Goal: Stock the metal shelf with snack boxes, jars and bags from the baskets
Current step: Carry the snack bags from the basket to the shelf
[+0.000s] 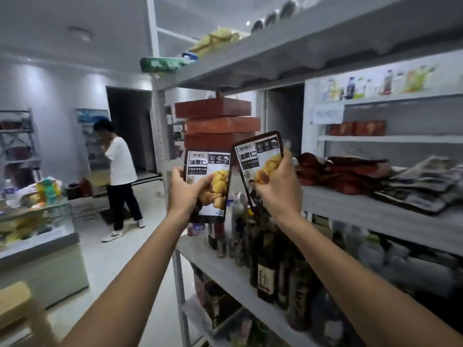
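I hold two matching chestnut snack bags up in front of the grey metal shelf. My left hand grips the left bag by its lower half, upright. My right hand grips the right bag, which tilts slightly left. Both bags are dark-edged with white panels and yellow chestnuts printed on them. Behind them three red boxes are stacked at the shelf's left end.
Flat red and grey bags lie on the middle shelf at right. Dark bottles stand on the shelf below. A person in a white shirt stands on the floor at left, near a counter with goods.
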